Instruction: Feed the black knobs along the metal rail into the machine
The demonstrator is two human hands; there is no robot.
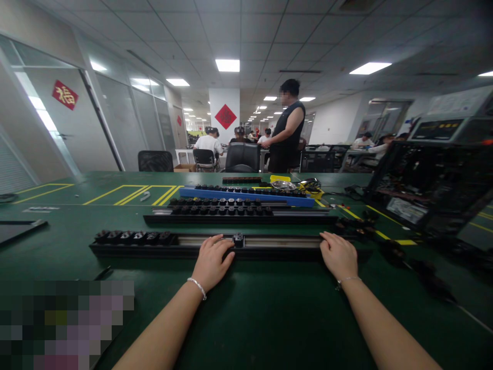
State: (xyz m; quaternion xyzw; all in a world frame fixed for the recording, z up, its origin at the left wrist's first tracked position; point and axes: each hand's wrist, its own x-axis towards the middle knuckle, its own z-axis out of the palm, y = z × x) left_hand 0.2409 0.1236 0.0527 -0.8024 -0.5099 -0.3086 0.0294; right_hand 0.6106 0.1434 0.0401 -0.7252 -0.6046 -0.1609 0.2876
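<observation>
A long black rail [277, 241] lies across the green table right in front of me. My left hand [211, 259] rests on its near edge with fingers curled over it, just beside a single small black block [238, 239] sitting on the rail. My right hand [339, 254] lies flat on the rail's right end, fingers stretched forward. Several black blocks [133, 237] sit in a row at the rail's left end.
A second black rail [239, 213] full of blocks and a blue rail [246, 195] lie behind. A metal bowl [283, 185] and a yellow tray sit further back. A dark machine [427, 190] stands at the right. A person [287, 131] stands beyond the table.
</observation>
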